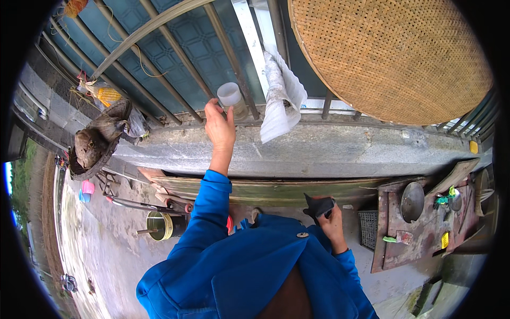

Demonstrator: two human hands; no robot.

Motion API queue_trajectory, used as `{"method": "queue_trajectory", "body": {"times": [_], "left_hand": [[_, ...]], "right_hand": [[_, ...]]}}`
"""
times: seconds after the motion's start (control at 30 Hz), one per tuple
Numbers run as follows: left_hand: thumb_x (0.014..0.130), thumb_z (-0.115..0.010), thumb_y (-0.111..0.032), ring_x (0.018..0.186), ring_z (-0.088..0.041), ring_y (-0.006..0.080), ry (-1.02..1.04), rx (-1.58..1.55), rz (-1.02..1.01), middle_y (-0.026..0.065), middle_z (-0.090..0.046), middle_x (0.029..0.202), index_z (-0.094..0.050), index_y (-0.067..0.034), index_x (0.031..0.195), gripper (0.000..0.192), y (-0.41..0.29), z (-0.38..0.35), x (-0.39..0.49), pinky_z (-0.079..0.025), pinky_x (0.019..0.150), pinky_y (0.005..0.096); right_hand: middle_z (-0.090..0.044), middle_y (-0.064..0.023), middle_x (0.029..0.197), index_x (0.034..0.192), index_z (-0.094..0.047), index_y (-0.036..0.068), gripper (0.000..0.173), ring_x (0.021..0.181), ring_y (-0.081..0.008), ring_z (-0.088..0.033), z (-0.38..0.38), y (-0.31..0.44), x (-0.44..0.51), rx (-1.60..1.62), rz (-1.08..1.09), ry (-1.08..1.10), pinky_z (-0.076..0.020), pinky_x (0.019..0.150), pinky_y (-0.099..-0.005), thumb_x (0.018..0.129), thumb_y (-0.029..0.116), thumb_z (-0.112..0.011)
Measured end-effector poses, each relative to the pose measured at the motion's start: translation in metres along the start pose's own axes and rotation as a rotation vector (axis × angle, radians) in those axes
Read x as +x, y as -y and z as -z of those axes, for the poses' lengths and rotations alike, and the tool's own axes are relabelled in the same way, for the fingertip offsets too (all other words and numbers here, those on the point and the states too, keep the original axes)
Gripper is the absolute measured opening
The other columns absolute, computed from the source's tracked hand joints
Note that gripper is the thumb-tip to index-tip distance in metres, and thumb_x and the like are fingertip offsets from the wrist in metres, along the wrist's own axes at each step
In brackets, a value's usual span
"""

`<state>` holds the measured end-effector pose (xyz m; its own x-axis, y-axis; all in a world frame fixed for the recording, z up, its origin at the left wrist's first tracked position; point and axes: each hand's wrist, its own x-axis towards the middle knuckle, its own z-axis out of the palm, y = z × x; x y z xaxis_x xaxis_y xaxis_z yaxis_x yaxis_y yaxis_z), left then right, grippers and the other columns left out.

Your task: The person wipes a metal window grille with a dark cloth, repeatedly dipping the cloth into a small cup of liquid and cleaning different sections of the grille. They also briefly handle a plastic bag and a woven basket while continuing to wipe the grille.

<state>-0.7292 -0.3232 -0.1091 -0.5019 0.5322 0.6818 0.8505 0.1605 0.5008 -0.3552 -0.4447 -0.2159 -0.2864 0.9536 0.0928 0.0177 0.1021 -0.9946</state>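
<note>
My left hand [221, 124] reaches to the window ledge, at the near left side of a translucent plastic container [235, 104]. Its thumb and fingers are apart; whether the fingertips touch the container is hard to tell. The container has a whitish top and stands upright by the metal window bars. Lower down on the right, my right hand [333, 225] grips a crumpled black cloth [319, 206] near my body. White foam sheeting [279, 115], wrapped around something, leans on the bars to the right of the container.
A large woven bamboo tray [390, 60] covers the window's right part. Long wooden boards [279, 191] lean below the stone ledge [318, 147]. A hanging basket [85, 171] is at left. On the right, a worn table [414, 251] bears a metal bowl [412, 202]. A bucket [160, 225] stands on the floor.
</note>
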Motion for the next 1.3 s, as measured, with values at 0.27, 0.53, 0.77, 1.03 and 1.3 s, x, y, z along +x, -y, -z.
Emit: {"method": "queue_trajectory", "body": {"times": [0.27,0.53,0.77,1.03,1.3], "left_hand": [[0.086,-0.078,-0.017,0.078,-0.062,0.0245,-0.024,-0.005,0.135,0.0094,-0.057,0.106,-0.055,-0.004,0.119,0.042,-0.003,-0.024,-0.026,-0.051,0.070,0.0427],[0.084,-0.079,-0.015,0.088,-0.063,0.0276,-0.104,-0.033,0.091,0.0144,-0.054,0.116,-0.049,-0.001,0.134,0.060,-0.002,-0.025,-0.017,-0.053,0.079,0.0417],[0.080,-0.083,-0.021,0.106,-0.059,0.0363,-0.112,-0.003,0.139,0.0168,-0.054,0.118,-0.042,-0.002,0.143,0.078,-0.006,-0.040,-0.013,-0.050,0.091,0.0457],[0.073,-0.088,-0.020,0.106,-0.055,0.0392,-0.026,0.205,-0.028,0.0181,-0.046,0.119,-0.060,-0.013,0.121,0.056,-0.009,-0.020,0.009,-0.051,0.085,0.0474],[0.071,-0.090,-0.015,0.106,-0.056,0.0394,-0.049,0.119,-0.082,0.0197,-0.046,0.123,-0.059,-0.008,0.105,0.047,0.006,-0.018,-0.011,-0.052,0.082,0.0480]], "right_hand": [[-0.074,-0.0123,0.098,0.115,-0.065,-0.001,0.033,0.092,-0.0157,-0.071,0.006,-0.005,-0.003,0.016,-0.016,0.005,-0.0543,0.081,-0.0284,0.083,-0.009,-0.058],[-0.074,-0.0111,0.098,0.116,-0.065,-0.002,0.034,0.091,-0.0149,-0.070,0.012,-0.012,-0.005,0.044,-0.018,-0.033,-0.0540,0.079,-0.0277,0.084,-0.009,-0.058],[-0.073,-0.0105,0.099,0.116,-0.065,-0.001,0.032,0.091,-0.0145,-0.070,0.015,-0.011,-0.003,0.030,0.022,-0.018,-0.0540,0.078,-0.0270,0.086,-0.008,-0.059],[-0.072,-0.0110,0.100,0.116,-0.065,-0.001,0.031,0.093,-0.0157,-0.070,0.022,-0.018,-0.008,0.054,-0.015,-0.059,-0.0541,0.081,-0.0279,0.086,-0.008,-0.060],[-0.071,-0.0096,0.100,0.117,-0.065,-0.001,0.031,0.094,-0.0152,-0.067,0.024,-0.017,-0.006,0.051,-0.044,-0.014,-0.0522,0.083,-0.0270,0.086,-0.003,-0.061]]}}
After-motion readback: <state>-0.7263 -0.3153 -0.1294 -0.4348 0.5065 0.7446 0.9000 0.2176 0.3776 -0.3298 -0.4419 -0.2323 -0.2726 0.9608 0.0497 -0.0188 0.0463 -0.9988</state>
